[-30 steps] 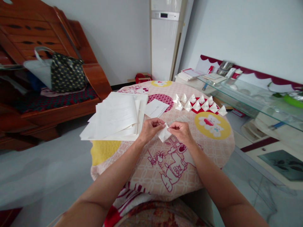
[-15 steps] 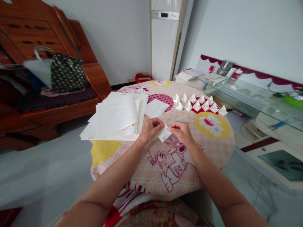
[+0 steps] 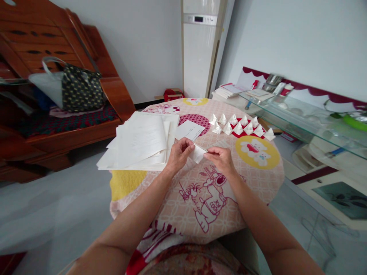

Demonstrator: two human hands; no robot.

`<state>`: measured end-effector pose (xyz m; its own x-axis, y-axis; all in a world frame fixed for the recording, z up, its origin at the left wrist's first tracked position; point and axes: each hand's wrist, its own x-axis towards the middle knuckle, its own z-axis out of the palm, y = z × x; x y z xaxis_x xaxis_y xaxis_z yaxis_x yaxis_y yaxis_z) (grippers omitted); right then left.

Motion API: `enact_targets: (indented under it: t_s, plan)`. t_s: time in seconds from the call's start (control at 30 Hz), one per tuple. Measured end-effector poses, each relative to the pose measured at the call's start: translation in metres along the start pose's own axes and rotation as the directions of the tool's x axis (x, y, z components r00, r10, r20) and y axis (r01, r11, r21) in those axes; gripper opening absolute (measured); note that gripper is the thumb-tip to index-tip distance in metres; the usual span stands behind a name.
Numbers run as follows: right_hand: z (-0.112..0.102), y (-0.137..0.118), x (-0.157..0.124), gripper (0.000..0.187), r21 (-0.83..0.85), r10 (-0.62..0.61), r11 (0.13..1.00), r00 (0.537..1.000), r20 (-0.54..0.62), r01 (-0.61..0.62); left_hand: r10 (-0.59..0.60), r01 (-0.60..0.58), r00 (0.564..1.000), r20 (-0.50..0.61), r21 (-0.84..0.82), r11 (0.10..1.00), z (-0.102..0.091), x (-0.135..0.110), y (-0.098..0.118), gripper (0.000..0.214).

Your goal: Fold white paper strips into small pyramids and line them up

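Note:
Over the middle of the cloth-covered round table [image 3: 183,210], a small folded piece of white paper [image 3: 198,153] is held between both hands. My left hand [image 3: 181,153] pinches its left corner, and my right hand [image 3: 220,157] pinches the right corner with thumb and forefinger. Just beyond my left hand lies a loose white sheet [image 3: 189,130] with a little print. Farther right, several small folded paper boats [image 3: 237,128] stand in two rows. A stack of white paper [image 3: 140,141] lies left of my left hand.
On the right, a glass shelf [image 3: 304,122] carries cups, bowls and papers close to the table. A wooden bench [image 3: 114,93] with a dark patterned bag [image 3: 82,88] stands on the left. At the back is a tall white air conditioner [image 3: 199,49].
The folded paper has tilted, and its lower point has risen away from me. Both hands are slightly farther apart, still pinching it. The stack and the boats have stayed put.

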<state>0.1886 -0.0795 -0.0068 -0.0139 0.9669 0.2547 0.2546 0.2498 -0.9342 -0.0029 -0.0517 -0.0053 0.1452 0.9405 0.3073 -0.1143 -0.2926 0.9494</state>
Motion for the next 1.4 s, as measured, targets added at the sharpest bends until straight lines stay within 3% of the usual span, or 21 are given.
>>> enact_targets:
  t_s: [0.33, 0.57, 0.8, 0.97, 1.07, 1.4]
  plan:
    - [-0.001, -0.006, 0.0, 0.022, -0.003, -0.022, 1.0, 1.0, -0.008, 0.022, 0.008, -0.008, 1.0, 0.0, -0.014, 1.0, 0.001, 0.0, 0.0, 0.046]
    - [-0.001, -0.005, 0.0, 0.023, 0.08, 0.054, 0.995, 0.997, 0.048, -0.058, -0.066, 0.066, 0.997, -0.027, 0.004, 0.998, 0.001, 0.0, -0.001, 0.039]
    - [0.005, -0.002, 0.002, 0.023, 0.143, 0.081, 0.984, 0.985, 0.151, -0.103, -0.13, 0.118, 0.981, 0.142, 0.085, 0.989, 0.005, -0.001, -0.002, 0.039]
    - [-0.002, 0.004, 0.004, 0.021, 0.207, 0.095, 0.974, 0.995, -0.008, -0.091, -0.219, 0.236, 0.957, 0.191, -0.074, 0.969, 0.002, -0.001, 0.0, 0.056]
    - [-0.006, 0.003, 0.005, 0.021, 0.244, 0.096, 0.967, 0.99, -0.099, -0.069, -0.243, 0.271, 0.942, 0.234, -0.096, 0.958, 0.002, -0.001, 0.003, 0.051]
    - [-0.006, 0.001, 0.004, 0.016, 0.291, 0.065, 0.956, 0.992, -0.107, -0.032, -0.16, 0.168, 0.974, 0.16, -0.04, 0.985, 0.005, -0.002, 0.002, 0.041]
